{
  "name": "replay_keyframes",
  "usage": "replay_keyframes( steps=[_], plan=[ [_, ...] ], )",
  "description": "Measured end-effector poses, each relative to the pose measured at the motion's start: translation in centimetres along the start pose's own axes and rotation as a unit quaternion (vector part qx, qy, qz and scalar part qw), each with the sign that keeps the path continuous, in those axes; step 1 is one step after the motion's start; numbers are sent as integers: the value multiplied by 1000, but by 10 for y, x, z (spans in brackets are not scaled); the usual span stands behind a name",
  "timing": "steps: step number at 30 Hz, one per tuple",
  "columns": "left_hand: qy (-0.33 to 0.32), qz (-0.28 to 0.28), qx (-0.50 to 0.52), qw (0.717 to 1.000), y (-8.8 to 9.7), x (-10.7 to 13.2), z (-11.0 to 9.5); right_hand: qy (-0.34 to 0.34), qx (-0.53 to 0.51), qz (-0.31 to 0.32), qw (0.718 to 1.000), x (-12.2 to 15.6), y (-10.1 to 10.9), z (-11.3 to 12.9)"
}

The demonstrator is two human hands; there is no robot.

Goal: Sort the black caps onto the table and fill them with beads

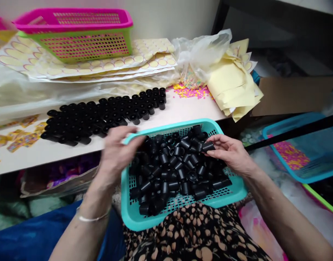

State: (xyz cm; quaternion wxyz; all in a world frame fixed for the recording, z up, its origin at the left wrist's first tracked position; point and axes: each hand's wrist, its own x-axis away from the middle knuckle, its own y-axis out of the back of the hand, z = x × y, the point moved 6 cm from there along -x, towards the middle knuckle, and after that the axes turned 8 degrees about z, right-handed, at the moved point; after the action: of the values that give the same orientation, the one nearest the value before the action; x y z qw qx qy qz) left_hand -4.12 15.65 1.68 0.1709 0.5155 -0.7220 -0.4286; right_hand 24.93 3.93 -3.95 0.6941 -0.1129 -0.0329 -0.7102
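Note:
A turquoise plastic basket [183,125] rests on my lap, holding a heap of small black plastic cylinders [180,165], open at one end like caps. At the basket's right side, my right hand [229,150] pinches one black plastic cylinder [208,146] between thumb and fingers. My left hand [119,148] hovers over the basket's upper left corner, blurred by motion. Whether anything is in its fingers cannot be made out. On the white table just beyond stand many more black cylinders [109,114], packed upright in rows, with some at the front left tilted or lying.
Behind the rows lie sheets of round yellow stickers [144,61] under a pink and green basket [87,45]. Pink and yellow bits [193,92] lie near a clear bag [199,54] and yellow paper [234,83]. A blue basket [316,175] stands at right, crossed by a dark bar [291,133].

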Motion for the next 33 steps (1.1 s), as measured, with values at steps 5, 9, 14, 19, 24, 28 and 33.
replay_keyframes(
  steps=[5, 9, 14, 19, 24, 28, 33],
  plan=[
    [-370, 346, -25, 862, -103, 12, -123, 14, -39, -11, 999, 8, 6, -5],
    [-398, 402, -93, 819, -140, 20, -124, 23, -68, -8, 997, 15, 8, -9],
    [-137, 340, 239, 899, -127, -1, -97, 58, -71, 2, 996, 21, 5, 2],
    [205, 253, 645, 692, -109, 5, -86, 127, -47, -22, 991, 25, -12, 19],
    [251, 237, 699, 627, -108, 13, -90, 173, 11, -48, 984, 28, -34, 28],
    [258, 237, 702, 619, -115, 17, -88, 166, 78, -50, 982, 28, -46, 27],
    [253, 226, 675, 656, -114, 13, -81, 166, 104, -63, 979, 27, -42, 29]
  ],
)
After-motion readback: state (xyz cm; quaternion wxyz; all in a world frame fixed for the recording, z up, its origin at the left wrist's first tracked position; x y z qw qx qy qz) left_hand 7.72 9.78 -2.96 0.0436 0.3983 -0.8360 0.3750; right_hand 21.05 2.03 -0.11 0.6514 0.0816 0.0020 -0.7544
